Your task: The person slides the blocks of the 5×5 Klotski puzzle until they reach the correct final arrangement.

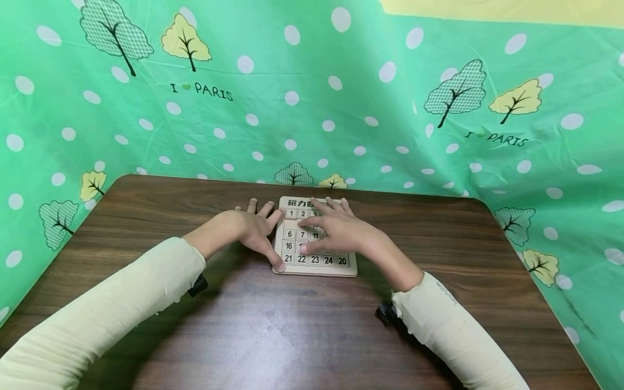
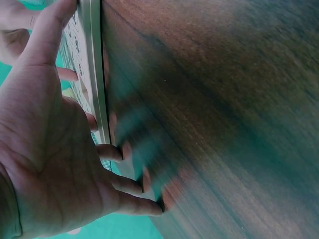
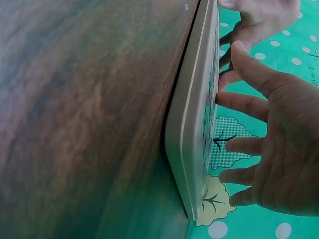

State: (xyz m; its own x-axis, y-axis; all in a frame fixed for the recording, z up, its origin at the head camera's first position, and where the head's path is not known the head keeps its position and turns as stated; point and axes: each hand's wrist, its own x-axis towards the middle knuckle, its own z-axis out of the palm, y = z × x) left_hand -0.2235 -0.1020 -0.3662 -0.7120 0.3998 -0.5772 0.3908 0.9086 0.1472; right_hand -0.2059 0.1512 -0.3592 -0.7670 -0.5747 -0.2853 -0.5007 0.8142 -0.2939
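Note:
A pale number-slide puzzle (image 1: 316, 268) lies flat on the table, its numbered square tiles set in rows under a line of printed characters. A gap shows at the left of the second row, below tile 1 (image 1: 291, 213). My left hand (image 1: 253, 232) is spread at the board's left side, thumb on the lower left corner, other fingertips down on the table by the edge. Over the board's right part reaches my right hand (image 1: 347, 232), its index fingertip at a tile beside the gap. The right hand's other fingers stretch out above the board and hide several tiles.
The dark wood-grain table (image 1: 253, 330) extends around the board. Behind it hangs a green cloth (image 1: 312, 70) with white dots and printed trees, meeting the table's far edge. Both forearms wear pale sleeves, with dark wrist devices (image 1: 387, 314) beneath.

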